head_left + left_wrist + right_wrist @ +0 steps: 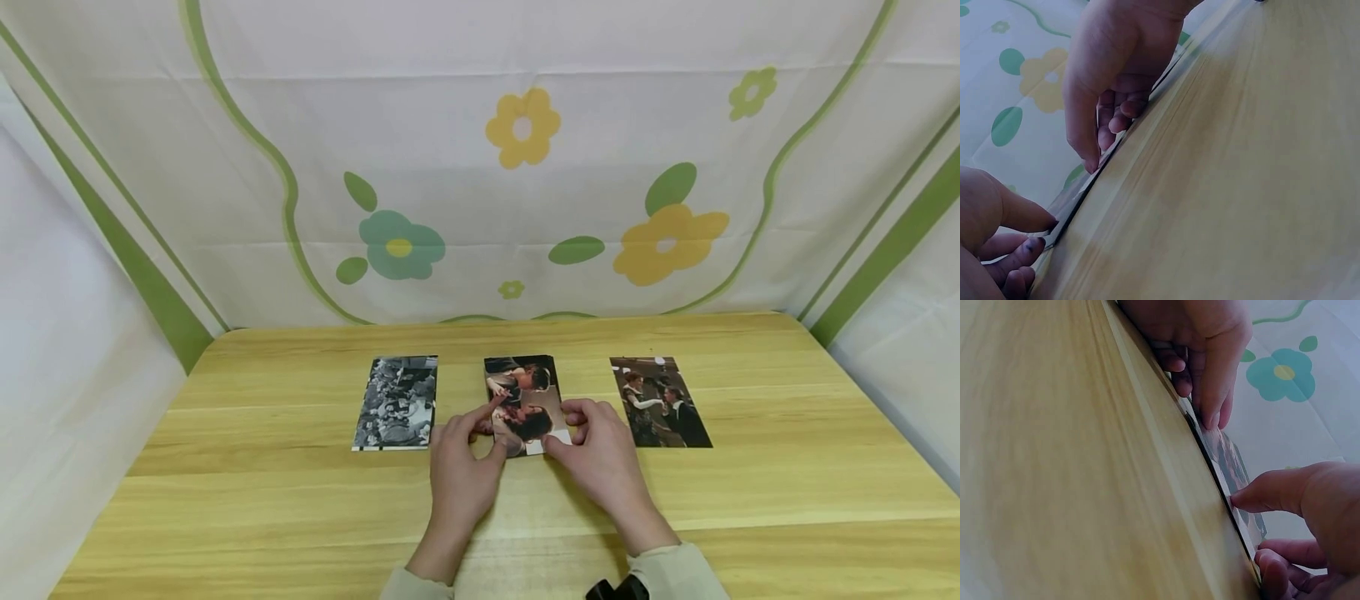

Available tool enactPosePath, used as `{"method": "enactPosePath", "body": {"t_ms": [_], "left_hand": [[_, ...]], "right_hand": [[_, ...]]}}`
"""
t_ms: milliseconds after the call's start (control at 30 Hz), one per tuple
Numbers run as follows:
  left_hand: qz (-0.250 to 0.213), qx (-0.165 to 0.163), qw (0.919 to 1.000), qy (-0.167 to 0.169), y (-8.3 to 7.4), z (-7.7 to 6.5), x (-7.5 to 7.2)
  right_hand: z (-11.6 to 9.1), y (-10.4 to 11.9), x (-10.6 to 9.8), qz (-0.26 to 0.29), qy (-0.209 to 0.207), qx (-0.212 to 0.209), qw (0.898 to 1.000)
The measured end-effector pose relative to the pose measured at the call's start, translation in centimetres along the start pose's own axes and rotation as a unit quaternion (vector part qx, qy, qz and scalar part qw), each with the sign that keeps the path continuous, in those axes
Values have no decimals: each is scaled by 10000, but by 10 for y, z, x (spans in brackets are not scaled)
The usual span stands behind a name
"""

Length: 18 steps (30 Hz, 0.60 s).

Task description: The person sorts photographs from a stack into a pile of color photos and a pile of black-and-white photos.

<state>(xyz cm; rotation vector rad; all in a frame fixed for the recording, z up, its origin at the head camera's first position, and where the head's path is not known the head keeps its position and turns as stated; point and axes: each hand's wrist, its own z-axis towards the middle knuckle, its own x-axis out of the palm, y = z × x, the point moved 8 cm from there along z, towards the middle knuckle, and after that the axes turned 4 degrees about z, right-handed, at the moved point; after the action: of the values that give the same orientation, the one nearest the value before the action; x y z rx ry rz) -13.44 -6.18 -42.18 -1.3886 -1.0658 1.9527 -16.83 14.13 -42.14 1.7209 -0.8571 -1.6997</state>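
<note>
In the head view a small stack of colour photo cards (pixel 528 400) lies on the wooden table in the middle, its top picture showing people sideways. My left hand (pixel 461 467) pinches its left side, thumb at the lower left corner and index finger reaching over the picture. My right hand (pixel 603 450) grips the right side, with the thumb at the lower right corner and fingers along the edge. The wrist views show the stack's thin dark edge close over the tabletop, fingertips of both hands right at it. Parts of the card sides are hidden behind fingers.
To the left lies a black-and-white photo card (pixel 397 402), to the right a darker colour photo card (pixel 662 402). The wooden table (pixel 262 500) ends at a white cloth backdrop (pixel 465 183) with printed flowers. A black device (pixel 618 590) shows near the right sleeve.
</note>
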Motion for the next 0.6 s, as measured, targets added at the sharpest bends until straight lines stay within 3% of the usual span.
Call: {"method": "enactPosePath", "body": {"t_ms": [300, 600], "left_hand": [[8, -11, 10000, -31, 2, 0, 0], [-161, -2, 9999, -9, 2, 1, -2]], "right_hand": [[0, 1, 0, -25, 15, -25, 10000], [-1, -2, 0, 327, -35, 88, 9994]]}}
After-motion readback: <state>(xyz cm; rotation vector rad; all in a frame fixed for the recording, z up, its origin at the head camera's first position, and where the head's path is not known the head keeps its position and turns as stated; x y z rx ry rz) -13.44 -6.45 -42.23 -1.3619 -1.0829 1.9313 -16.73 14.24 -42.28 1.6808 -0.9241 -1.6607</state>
